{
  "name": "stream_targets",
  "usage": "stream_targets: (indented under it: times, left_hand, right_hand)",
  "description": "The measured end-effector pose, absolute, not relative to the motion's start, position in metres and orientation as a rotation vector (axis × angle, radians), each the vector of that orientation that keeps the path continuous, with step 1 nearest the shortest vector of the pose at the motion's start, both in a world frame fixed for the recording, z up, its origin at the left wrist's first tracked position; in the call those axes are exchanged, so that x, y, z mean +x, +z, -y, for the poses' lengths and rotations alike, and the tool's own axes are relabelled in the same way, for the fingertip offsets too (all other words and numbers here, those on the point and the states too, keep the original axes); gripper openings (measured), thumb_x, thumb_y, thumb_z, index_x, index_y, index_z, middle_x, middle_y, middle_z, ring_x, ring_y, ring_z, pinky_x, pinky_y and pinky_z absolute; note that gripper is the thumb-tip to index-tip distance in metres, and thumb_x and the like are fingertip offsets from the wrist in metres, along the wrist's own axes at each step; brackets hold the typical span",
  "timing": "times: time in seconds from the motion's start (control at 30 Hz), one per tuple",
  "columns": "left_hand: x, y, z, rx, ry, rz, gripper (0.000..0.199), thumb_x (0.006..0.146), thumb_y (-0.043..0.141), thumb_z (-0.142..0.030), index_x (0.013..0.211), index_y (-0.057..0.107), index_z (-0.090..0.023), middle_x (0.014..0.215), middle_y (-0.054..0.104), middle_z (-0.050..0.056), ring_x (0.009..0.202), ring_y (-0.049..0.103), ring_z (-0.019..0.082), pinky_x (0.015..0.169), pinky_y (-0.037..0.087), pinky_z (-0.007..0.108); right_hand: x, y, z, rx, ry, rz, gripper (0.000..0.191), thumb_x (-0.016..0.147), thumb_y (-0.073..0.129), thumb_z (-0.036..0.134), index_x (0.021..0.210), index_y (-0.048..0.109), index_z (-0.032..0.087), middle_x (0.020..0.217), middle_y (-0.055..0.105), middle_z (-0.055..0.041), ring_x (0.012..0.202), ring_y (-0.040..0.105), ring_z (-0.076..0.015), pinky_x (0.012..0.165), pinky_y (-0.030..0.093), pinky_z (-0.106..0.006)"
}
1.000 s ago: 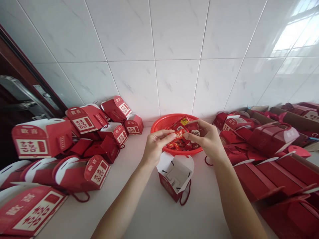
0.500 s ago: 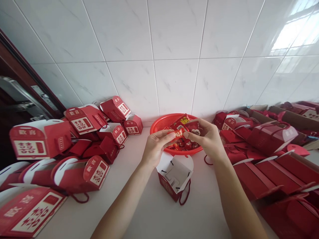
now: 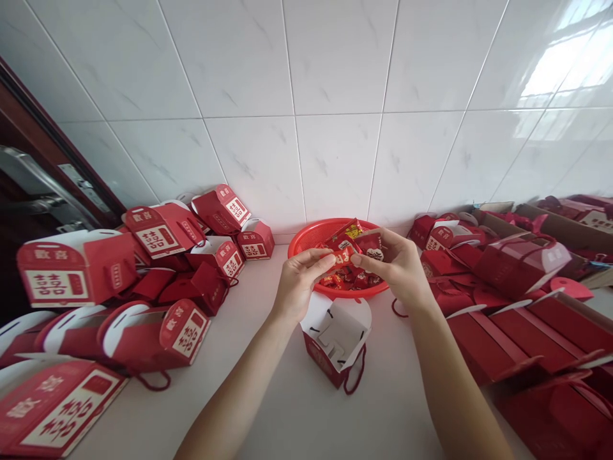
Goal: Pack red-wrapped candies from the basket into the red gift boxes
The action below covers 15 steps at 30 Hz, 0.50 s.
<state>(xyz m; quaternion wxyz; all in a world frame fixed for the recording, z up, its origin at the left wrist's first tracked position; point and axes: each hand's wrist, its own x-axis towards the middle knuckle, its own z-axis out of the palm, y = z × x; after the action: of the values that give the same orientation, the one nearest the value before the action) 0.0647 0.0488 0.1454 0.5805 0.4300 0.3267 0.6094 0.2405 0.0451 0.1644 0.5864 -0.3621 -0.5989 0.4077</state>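
Over a red plastic basket [image 3: 299, 243] of wrapped candies, my left hand [image 3: 302, 275] and my right hand [image 3: 396, 265] pinch opposite ends of a small red-and-orange candy packet [image 3: 343, 257]. A darker red packet [image 3: 372, 247] with white lettering also sits in my right hand's fingers. Just in front of the basket, a small red box [image 3: 335, 338] stands open on the white table, its white inside showing and a dark red cord handle hanging at its right.
Several red boxes [image 3: 62, 275] with white labels are piled on the left. More red boxes [image 3: 517, 265] and flatter red cartons [image 3: 483, 338] crowd the right side. A tiled wall [image 3: 335, 172] rises behind the table, and a door handle [image 3: 48, 185] is at far left.
The small packet between my hands has shifted and tilted slightly. Both hands are in nearly the same place.
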Motion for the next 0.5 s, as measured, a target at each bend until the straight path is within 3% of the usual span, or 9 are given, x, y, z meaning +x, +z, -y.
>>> stream_targets:
  times: [0.2,0.5]
  left_hand:
    - [0.063,0.141,-0.050,1.185,1.487,-0.855,0.026,0.066,0.087,-0.037,0.084,0.078,-0.020,0.083,0.075,0.002,0.080,0.068,0.014,0.079,0.053,0.026]
    - [0.055,0.152,-0.050,1.238,1.422,-0.887,0.030,0.063,0.086,-0.039,0.080,0.074,-0.017,0.079,0.074,0.002,0.075,0.069,0.017,0.073,0.057,0.029]
  right_hand:
    - [0.244,0.162,-0.049,-0.849,0.992,1.419,0.042,0.062,0.090,0.043,0.091,0.071,0.019,0.077,0.067,-0.0019,0.065,0.058,-0.0159,0.058,0.049,-0.029]
    - [0.249,0.163,-0.046,-0.850,1.120,1.569,0.039,0.065,0.088,0.046,0.088,0.070,0.019,0.084,0.066,-0.0025,0.071,0.058,-0.0162,0.061,0.049,-0.029]
